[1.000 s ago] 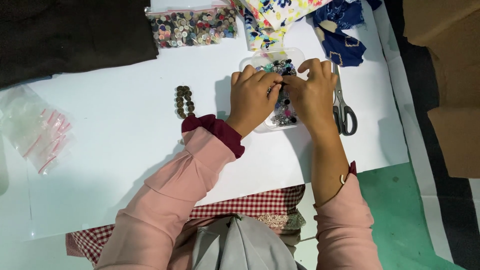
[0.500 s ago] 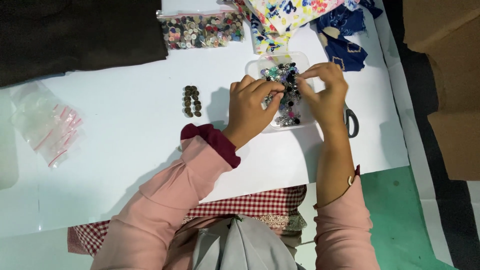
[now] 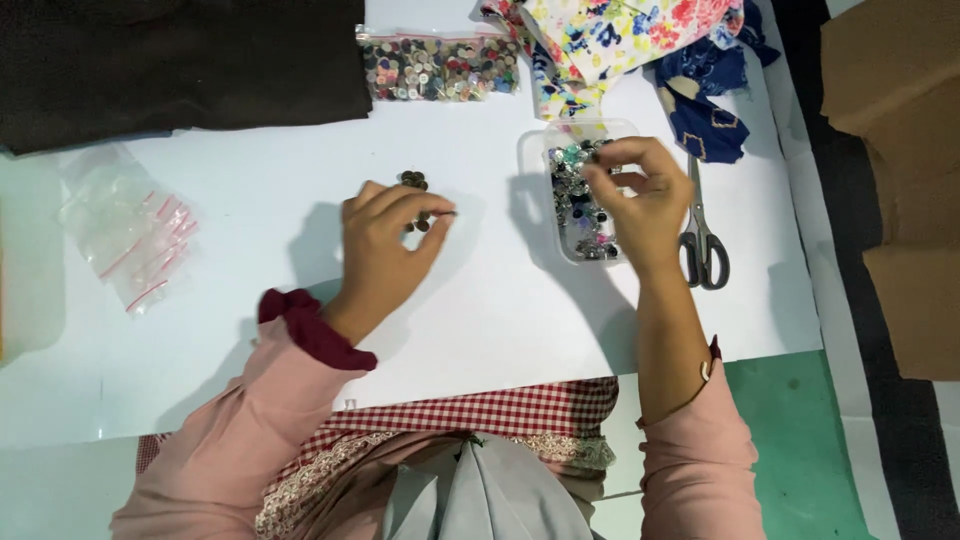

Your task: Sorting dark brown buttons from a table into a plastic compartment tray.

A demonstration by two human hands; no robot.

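Your left hand (image 3: 385, 240) lies flat-ish on the white paper sheet (image 3: 480, 300), fingers stretched toward two o'clock, with the fingertips (image 3: 440, 215) touching a small cluster of dark round buttons (image 3: 413, 182). Whether a button is pinched under them you cannot tell; the exact count of that cluster is too small to read, though it looks like a short double row.

Your right hand (image 3: 640, 195) hovers over the one clear rectangular plastic tub of mixed buttons (image 3: 575, 200), at three o'clock from the left hand. Its thumb and forefinger are drawn together in a light pinch and the other fingers curl loosely; what sits between them is too small to make out.

Just beside the tub, at three o'clock from it, lies one pair of steel scissors with dark looped handles (image 3: 703, 235), blades pointing to twelve o'clock.

At twelve o'clock on the sheet rests one flat clear bag packed with pale and coloured buttons (image 3: 440, 68). At one o'clock lies a crumpled heap of floral printed cloth (image 3: 620, 40) and one piece of navy patterned fabric (image 3: 705, 120). One dark brown woolly cloth (image 3: 180, 60) covers the eleven o'clock corner. At nine o'clock sits a loose pile of empty clear zip bags with red strips (image 3: 130, 230), shiny and wrinkled.
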